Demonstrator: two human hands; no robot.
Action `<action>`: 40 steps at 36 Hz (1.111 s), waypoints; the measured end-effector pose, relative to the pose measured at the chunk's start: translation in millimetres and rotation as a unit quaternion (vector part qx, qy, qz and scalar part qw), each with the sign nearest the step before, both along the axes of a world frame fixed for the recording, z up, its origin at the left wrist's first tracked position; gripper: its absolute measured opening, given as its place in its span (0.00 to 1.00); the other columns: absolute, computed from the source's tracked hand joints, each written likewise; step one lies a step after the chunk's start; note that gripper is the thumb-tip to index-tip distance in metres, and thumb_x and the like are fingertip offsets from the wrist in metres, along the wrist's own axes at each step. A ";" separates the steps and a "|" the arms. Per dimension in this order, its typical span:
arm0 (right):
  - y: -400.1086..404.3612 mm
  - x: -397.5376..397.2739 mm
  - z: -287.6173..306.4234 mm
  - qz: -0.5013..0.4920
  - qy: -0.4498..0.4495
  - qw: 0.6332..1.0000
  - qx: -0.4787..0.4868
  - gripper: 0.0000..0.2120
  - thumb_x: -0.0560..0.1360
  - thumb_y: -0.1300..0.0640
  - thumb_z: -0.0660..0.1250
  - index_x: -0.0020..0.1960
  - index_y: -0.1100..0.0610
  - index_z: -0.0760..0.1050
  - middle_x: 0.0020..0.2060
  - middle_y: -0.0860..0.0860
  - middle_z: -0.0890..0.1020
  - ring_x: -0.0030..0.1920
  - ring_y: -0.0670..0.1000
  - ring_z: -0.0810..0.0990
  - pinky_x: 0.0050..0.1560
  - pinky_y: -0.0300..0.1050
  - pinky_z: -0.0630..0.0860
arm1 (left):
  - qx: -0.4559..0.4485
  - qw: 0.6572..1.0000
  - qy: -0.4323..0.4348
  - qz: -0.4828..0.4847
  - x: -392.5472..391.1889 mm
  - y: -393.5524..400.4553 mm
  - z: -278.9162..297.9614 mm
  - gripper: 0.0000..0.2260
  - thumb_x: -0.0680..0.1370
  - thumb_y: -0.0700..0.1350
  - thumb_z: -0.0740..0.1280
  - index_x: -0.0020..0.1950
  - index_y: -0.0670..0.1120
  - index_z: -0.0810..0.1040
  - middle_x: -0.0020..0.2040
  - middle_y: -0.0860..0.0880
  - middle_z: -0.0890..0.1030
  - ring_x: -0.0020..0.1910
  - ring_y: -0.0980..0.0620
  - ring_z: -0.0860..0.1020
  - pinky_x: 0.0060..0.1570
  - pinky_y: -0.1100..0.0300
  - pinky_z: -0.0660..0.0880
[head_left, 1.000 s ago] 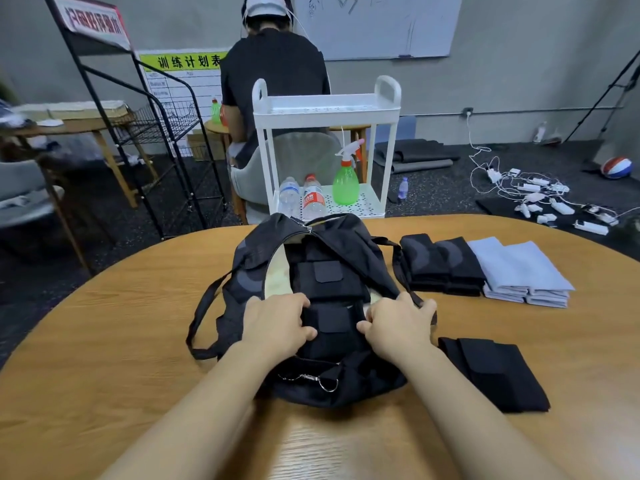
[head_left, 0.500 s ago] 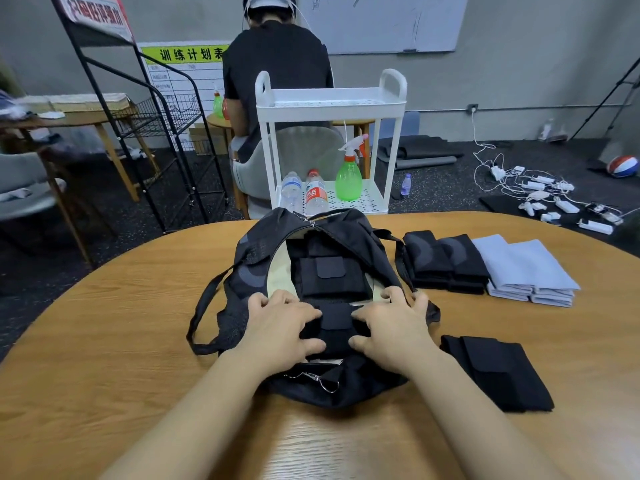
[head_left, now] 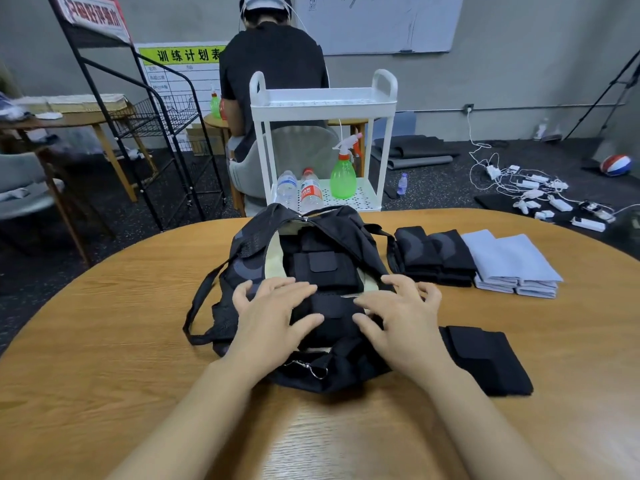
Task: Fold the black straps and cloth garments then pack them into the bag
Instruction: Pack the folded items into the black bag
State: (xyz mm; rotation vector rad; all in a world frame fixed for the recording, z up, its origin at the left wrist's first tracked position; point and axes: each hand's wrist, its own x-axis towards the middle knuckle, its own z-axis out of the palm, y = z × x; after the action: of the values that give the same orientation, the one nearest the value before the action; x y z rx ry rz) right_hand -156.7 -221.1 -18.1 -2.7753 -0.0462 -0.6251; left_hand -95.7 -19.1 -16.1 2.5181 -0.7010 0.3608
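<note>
An open black bag (head_left: 252, 251) with a pale lining lies in the middle of the wooden table (head_left: 104, 341). Two folded black straps sit inside it: a far one (head_left: 322, 271) and a near one (head_left: 334, 311). My left hand (head_left: 273, 313) and my right hand (head_left: 398, 313) hover with fingers spread on either side of the near strap, fingertips at its edges. Another folded black strap (head_left: 485, 358) lies on the table to the right of the bag. Folded black garments (head_left: 434, 254) and folded light blue cloths (head_left: 512, 265) lie at the back right.
A white cart (head_left: 322, 102) with bottles and a green spray bottle (head_left: 343, 174) stands just beyond the table's far edge. A person (head_left: 273, 64) sits behind it, back turned. A black wire rack (head_left: 156, 133) stands at left; cables and chargers (head_left: 540, 195) lie on the floor at right.
Both hands went from pressing down with curled fingers on the near strap in the bag to lifted, spread fingers. The view tilted slightly.
</note>
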 end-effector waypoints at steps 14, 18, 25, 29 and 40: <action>-108.6 -92.2 -34.7 -0.172 -0.083 0.979 0.079 0.10 0.70 0.51 0.72 0.51 0.49 0.82 0.50 0.41 0.83 0.58 0.53 0.75 0.54 0.40 0.51 | -0.004 0.990 -0.030 -0.140 -77.1 -119.5 -23.7 0.18 0.72 0.58 0.67 0.60 0.54 0.79 0.59 0.58 0.81 0.61 0.55 0.75 0.60 0.55 0.55; -131.4 -99.1 -48.8 -0.192 -0.006 0.979 0.070 0.23 0.71 0.44 0.74 0.64 0.50 0.78 0.62 0.45 0.79 0.65 0.50 0.67 0.57 0.43 0.51 | 0.079 0.989 0.010 -0.124 -82.9 -152.0 -22.6 0.26 0.80 0.60 0.62 0.76 0.53 0.64 0.77 0.56 0.63 0.75 0.55 0.61 0.68 0.57 0.49; -141.2 -101.1 -61.0 -0.169 0.078 0.975 0.119 0.44 0.66 0.27 0.49 0.75 0.49 0.65 0.67 0.43 0.72 0.69 0.49 0.60 0.65 0.51 0.52 | 0.147 0.985 0.063 -0.067 -80.5 -176.5 -34.1 0.30 0.81 0.60 0.57 0.79 0.49 0.54 0.77 0.53 0.61 0.73 0.52 0.62 0.68 0.54 0.56; -144.3 -98.9 -61.2 -0.162 0.077 0.971 0.159 0.39 0.68 0.33 0.58 0.76 0.48 0.62 0.65 0.44 0.71 0.69 0.47 0.58 0.67 0.51 0.51 | 0.156 0.982 0.090 -0.063 -78.0 -178.6 -31.9 0.32 0.81 0.60 0.59 0.79 0.49 0.53 0.76 0.53 0.63 0.72 0.52 0.63 0.69 0.54 0.55; -141.6 -95.8 -53.9 -0.160 0.064 0.955 0.242 0.35 0.71 0.45 0.72 0.74 0.43 0.60 0.53 0.42 0.71 0.63 0.43 0.64 0.62 0.43 0.50 | 0.027 0.974 0.209 -0.082 -82.5 -183.6 -26.9 0.39 0.78 0.49 0.69 0.80 0.56 0.46 0.74 0.51 0.67 0.70 0.43 0.66 0.68 0.52 0.63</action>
State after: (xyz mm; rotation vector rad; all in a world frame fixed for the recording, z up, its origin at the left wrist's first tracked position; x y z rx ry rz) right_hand -252.6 -362.7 -72.0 -2.3474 0.5225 -0.4502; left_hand -178.2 -202.7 -43.0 2.4473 -0.7446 -0.2441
